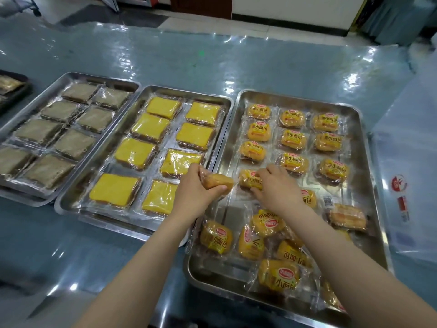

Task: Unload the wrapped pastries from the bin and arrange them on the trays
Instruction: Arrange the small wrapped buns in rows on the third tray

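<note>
Both hands reach forward, left (194, 190) gripping a wrapped bun (216, 182), right (276, 188) pinching another (250, 181)

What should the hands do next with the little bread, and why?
Probably the right hand lets go of the bun it is setting at the end of the left column on the right tray. Then the left hand can place its held bun in the bare spot just below, since the rows above are neat and a loose pile waits nearer.

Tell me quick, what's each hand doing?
Left hand: holds a wrapped bun.
Right hand: fingers pinch a bun on the tray.
</note>
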Demonstrator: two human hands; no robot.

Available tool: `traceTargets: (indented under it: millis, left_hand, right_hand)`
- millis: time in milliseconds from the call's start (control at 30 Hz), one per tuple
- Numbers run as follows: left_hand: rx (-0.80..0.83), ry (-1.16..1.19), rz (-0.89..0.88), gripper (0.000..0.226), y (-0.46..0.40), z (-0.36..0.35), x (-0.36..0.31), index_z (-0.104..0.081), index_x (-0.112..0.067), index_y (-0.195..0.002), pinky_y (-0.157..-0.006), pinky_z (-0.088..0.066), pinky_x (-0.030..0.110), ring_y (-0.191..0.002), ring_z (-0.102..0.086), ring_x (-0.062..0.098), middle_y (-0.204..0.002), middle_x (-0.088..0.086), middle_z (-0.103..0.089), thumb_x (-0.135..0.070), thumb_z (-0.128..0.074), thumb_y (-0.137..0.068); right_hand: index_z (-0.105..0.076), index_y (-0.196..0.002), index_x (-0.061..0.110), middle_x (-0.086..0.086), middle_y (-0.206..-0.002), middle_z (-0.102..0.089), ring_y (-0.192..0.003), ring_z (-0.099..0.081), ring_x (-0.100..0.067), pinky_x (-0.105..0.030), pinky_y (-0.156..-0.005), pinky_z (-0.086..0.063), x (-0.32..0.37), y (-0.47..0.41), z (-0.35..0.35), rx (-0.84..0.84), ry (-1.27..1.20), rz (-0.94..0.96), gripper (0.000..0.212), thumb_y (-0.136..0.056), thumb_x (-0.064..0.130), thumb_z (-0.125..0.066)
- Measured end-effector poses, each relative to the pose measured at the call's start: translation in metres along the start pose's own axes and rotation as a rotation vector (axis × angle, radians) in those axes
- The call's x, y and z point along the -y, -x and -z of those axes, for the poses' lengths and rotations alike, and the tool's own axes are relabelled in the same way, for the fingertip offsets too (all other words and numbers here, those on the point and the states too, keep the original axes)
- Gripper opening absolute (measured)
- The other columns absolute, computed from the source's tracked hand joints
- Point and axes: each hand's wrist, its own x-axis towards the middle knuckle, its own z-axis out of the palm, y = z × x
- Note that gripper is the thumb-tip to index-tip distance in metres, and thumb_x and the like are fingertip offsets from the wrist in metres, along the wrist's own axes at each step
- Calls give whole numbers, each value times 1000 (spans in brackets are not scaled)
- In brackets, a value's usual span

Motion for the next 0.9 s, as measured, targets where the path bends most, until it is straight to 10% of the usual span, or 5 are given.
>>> traceTargets:
  millis: [367,500,633,767,900]
  left_hand:
    - [150,170,-1,35,0,2,-5,-47,-39,-101,-59,-48,17,-79,-62,5,-95,-9,-62,-15,-63,-82]
    - [213,214,-47,31,-4,-3,-11,-53,-30,-93,-70,-46,16,-94,-57,-3,-102,-15,-63,-7,-70,-79]
    - [310,368,-109,34,-6,-15,-22,-56,-25,-87,-81,-52,22,-103,-59,-2,-106,-15,-66,5,-69,-77]
    - [310,316,-188,40,-10,-24,-29,-63,-35,-83,-102,-42,41,-120,-51,11,-124,-11,-55,4,-69,-76]
    - [317,182,-194,55,-10,-23,-33,-67,-44,-84,-106,-39,33,-128,-44,13,-137,-8,-47,10,-60,-80]
  right_hand:
    - [-17,-147,38,11,-154,-22,-134,-21,-22,-45,-109,-22,0,-10,-15,66,-122,82,61,-93,39,-47]
    - [-46,-133,39,7,-131,-54,-117,-49,-15,-38,-98,-39,-2,10,-3,85,-588,-13,39,-95,46,-45]
    - [-54,-125,38,2,-96,-69,-77,-66,-8,-29,-72,-48,1,29,8,154,-1042,-243,65,-86,74,-16]
    - [-60,-117,30,1,-107,-66,-83,-69,-12,-30,-73,-57,-6,31,9,124,-1306,-333,29,-88,32,-63]
    - [-53,-117,50,15,-124,-50,-98,-64,-13,-30,-75,-57,-16,36,8,2,-1377,-340,64,-73,10,-79]
